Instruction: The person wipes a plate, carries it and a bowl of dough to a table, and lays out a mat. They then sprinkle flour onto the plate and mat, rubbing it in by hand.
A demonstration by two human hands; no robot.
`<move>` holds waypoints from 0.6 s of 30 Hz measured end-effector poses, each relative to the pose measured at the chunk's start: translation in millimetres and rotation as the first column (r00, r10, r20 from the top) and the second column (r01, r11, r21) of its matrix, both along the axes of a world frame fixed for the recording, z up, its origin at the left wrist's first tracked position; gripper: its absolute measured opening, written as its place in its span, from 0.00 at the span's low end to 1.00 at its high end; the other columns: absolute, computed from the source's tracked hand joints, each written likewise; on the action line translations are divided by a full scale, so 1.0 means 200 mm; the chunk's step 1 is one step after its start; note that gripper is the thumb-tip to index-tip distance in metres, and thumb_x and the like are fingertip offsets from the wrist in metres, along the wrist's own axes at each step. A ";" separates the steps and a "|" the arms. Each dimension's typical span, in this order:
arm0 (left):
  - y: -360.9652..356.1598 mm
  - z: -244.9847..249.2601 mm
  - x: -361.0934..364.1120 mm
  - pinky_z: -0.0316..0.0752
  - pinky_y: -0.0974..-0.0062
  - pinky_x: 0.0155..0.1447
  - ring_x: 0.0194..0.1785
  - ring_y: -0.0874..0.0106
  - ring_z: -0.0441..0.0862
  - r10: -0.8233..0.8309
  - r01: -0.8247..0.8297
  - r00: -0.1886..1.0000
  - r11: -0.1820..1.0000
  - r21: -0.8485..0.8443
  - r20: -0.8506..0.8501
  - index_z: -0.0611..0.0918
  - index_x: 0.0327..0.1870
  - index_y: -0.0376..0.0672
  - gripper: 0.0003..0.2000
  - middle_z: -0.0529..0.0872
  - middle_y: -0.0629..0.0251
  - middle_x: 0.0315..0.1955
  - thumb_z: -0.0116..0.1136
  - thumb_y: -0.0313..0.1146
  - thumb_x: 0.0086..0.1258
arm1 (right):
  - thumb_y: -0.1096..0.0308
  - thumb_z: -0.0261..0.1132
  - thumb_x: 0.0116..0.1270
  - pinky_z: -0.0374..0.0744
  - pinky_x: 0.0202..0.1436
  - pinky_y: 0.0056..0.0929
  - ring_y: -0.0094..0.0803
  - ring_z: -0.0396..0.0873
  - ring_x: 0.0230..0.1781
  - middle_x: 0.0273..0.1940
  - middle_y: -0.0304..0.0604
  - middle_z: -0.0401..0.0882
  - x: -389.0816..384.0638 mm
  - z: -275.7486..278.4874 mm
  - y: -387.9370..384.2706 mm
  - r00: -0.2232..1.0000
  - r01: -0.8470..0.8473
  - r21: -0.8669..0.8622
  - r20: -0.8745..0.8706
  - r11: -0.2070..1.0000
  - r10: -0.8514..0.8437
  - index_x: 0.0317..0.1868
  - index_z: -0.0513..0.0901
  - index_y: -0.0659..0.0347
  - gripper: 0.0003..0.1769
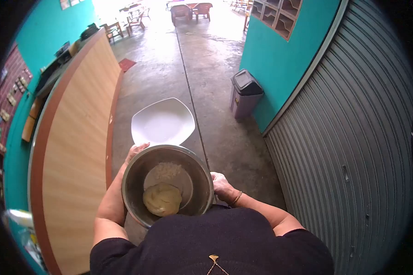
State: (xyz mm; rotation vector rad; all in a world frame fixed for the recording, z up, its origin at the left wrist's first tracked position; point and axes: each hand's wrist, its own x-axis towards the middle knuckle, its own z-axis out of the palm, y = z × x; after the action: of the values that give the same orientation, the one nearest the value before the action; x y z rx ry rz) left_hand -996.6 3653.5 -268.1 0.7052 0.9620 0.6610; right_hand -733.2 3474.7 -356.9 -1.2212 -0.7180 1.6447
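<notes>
A round stainless steel mixing bowl (198,172) is held close in front of my black shirt. Inside it lie a smooth, pale yellow lump of dough (162,200) and a patch of whitish flour or crumbs (167,170). My right hand (222,186) is closed at the bowl's right side, its fingers partly hidden. Just beyond the bowl is a white, square-cornered dish (163,121), its near edge overlapped by the steel rim. My left hand (136,151) is closed at that dish's near left corner, while its wrist and forearm run along the bowl's left side.
A wood-panelled counter (78,137) runs along my left. To the right stand a grey roller shutter (339,151) and a lidded bin (246,94) against the teal wall (280,68). Concrete floor (206,68) leads ahead to chairs (191,12); a red mat (127,64) lies beside the counter.
</notes>
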 end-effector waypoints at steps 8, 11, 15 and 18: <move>0.87 -0.03 0.27 0.70 0.73 0.33 0.26 0.77 0.73 0.076 0.097 0.860 0.947 0.307 -0.504 0.79 0.36 0.32 0.13 0.80 0.64 0.23 0.52 0.36 0.67 | 0.69 0.70 0.53 0.67 0.21 0.21 0.16 0.64 0.22 0.22 0.30 0.71 0.23 -0.05 0.89 0.987 0.015 0.063 0.160 0.998 -0.024 0.21 0.72 0.59 0.13; 1.23 -0.12 0.28 0.69 0.73 0.33 0.26 0.79 0.71 0.094 0.294 0.761 0.832 0.471 -0.642 0.78 0.40 0.31 0.14 0.79 0.63 0.22 0.52 0.37 0.67 | 0.70 0.70 0.52 0.66 0.19 0.21 0.16 0.64 0.22 0.21 0.29 0.69 0.35 -0.02 1.28 0.969 -0.020 0.087 0.248 0.996 -0.003 0.19 0.70 0.58 0.15; 1.57 -0.26 0.29 0.68 0.76 0.32 0.26 0.81 0.69 0.190 0.241 0.784 0.785 0.571 -0.591 0.79 0.40 0.31 0.15 0.77 0.64 0.21 0.51 0.37 0.68 | 0.73 0.71 0.50 0.68 0.18 0.23 0.17 0.66 0.21 0.20 0.30 0.69 0.45 0.03 1.64 0.956 -0.137 0.086 0.273 0.987 0.109 0.20 0.70 0.58 0.15; 1.87 -0.25 0.34 0.69 0.77 0.31 0.25 0.81 0.71 0.076 0.214 0.838 0.865 0.453 -0.541 0.79 0.39 0.32 0.14 0.78 0.65 0.21 0.52 0.38 0.68 | 0.73 0.71 0.50 0.70 0.18 0.24 0.18 0.68 0.21 0.21 0.31 0.70 0.52 -0.02 1.99 0.958 -0.188 0.090 0.237 0.978 0.162 0.21 0.70 0.59 0.14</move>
State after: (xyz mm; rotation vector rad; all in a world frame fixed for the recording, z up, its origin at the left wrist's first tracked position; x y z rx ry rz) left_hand -928.2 4028.5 -318.6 1.4464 1.2931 0.6603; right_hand -629.5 3873.0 -360.1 -1.3093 -1.0758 1.5960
